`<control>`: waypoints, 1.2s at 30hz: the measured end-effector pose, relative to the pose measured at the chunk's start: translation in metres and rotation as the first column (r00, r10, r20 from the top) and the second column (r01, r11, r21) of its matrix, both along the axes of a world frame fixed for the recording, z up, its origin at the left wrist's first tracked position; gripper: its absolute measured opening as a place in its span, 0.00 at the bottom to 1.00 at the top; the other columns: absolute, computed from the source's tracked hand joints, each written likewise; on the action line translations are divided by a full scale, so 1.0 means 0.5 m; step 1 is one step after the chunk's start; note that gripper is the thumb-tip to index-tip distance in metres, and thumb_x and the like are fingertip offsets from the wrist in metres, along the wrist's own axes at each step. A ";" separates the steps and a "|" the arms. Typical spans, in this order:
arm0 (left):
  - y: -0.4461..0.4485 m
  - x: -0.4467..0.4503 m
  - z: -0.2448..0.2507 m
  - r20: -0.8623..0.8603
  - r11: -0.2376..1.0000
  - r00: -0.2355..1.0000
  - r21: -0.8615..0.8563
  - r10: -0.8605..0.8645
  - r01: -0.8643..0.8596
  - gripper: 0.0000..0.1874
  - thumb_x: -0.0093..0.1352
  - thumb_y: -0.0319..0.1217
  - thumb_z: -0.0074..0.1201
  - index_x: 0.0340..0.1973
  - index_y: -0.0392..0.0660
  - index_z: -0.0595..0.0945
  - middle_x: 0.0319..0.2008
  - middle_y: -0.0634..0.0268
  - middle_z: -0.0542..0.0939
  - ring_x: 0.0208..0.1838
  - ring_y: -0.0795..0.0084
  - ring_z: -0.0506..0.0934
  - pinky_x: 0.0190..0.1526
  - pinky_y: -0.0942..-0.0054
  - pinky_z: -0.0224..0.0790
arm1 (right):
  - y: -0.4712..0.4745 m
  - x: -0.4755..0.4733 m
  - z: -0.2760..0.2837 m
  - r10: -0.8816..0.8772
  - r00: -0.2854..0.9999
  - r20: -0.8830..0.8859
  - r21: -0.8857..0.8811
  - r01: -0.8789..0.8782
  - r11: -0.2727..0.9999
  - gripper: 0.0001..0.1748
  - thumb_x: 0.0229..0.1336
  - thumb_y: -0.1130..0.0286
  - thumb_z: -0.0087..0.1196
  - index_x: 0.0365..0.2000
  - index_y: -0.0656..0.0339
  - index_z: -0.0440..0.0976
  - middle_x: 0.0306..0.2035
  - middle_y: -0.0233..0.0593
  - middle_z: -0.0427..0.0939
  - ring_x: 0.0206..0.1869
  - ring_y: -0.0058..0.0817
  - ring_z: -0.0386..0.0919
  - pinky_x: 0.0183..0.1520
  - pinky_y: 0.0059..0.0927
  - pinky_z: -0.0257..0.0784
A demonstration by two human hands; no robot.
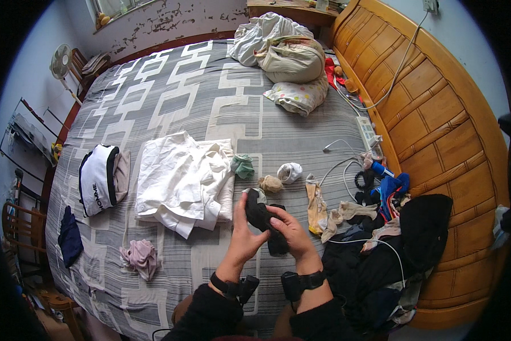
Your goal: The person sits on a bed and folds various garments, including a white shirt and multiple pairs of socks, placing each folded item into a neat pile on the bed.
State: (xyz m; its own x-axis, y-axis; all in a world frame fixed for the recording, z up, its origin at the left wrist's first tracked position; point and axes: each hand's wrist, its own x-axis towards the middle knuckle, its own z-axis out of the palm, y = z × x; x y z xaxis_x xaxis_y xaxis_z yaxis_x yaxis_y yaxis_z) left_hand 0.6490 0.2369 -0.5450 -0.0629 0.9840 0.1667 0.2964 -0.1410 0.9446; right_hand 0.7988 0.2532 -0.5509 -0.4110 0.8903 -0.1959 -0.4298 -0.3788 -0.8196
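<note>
A black sock point(257, 211) is held up over the bed between both hands. My left hand point(241, 243) has its fingers along the sock's far left side and its thumb pointing right. Fingers and thumb of my right hand point(293, 233) grip the sock from the right. More black fabric point(278, 245) shows under that hand; whether it is part of the same sock I cannot tell. Beyond the hands lie rolled socks: a green one point(242, 166), a beige one point(271, 183) and a white one point(289, 172). A pale grey-green bundle point(256, 195) is partly hidden behind the black sock.
Folded white shirts point(174, 179), a folded white-and-black garment point(100, 181), a pink bundle point(140, 258) and navy cloth point(70, 238) lie left. Right are loose socks point(316, 204), a dark clothes pile point(366, 273), cables and a power strip point(368, 134) by the wooden headboard point(434, 140).
</note>
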 end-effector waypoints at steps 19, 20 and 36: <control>-0.002 0.000 0.005 0.810 0.944 0.586 -0.211 0.024 0.253 0.23 0.71 0.31 0.51 0.60 0.41 0.66 0.54 0.60 0.72 0.53 0.76 0.72 0.53 0.79 0.65 | 0.003 0.047 0.004 0.023 0.999 -0.028 0.039 -0.022 0.999 0.22 0.49 0.80 0.49 0.48 0.66 0.73 0.43 0.34 0.78 0.45 0.21 0.76 0.51 0.25 0.72; 0.001 -0.003 0.003 0.776 0.944 0.631 -0.211 0.004 0.254 0.21 0.71 0.30 0.51 0.58 0.40 0.68 0.53 0.61 0.73 0.52 0.77 0.72 0.52 0.79 0.65 | 0.003 0.046 0.004 0.011 1.000 -0.014 0.027 -0.010 1.000 0.21 0.50 0.80 0.49 0.48 0.66 0.73 0.43 0.35 0.78 0.45 0.21 0.76 0.51 0.25 0.72; -0.006 0.002 0.003 0.341 0.987 0.934 -0.079 -0.107 0.143 0.20 0.64 0.24 0.59 0.50 0.42 0.72 0.46 0.68 0.70 0.45 0.77 0.70 0.47 0.78 0.67 | 0.006 0.024 -0.005 -0.039 0.999 0.011 -0.024 0.040 0.999 0.21 0.59 0.79 0.43 0.54 0.65 0.68 0.49 0.38 0.75 0.48 0.23 0.75 0.51 0.26 0.72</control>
State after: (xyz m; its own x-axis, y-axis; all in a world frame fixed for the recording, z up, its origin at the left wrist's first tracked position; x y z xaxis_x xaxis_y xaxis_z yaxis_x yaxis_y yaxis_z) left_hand 0.6500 0.2336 -0.5436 0.0268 0.9980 0.0567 -0.0533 -0.0552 0.9971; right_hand 0.8106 0.2562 -0.5536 -0.3734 0.9007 -0.2222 -0.4360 -0.3818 -0.8149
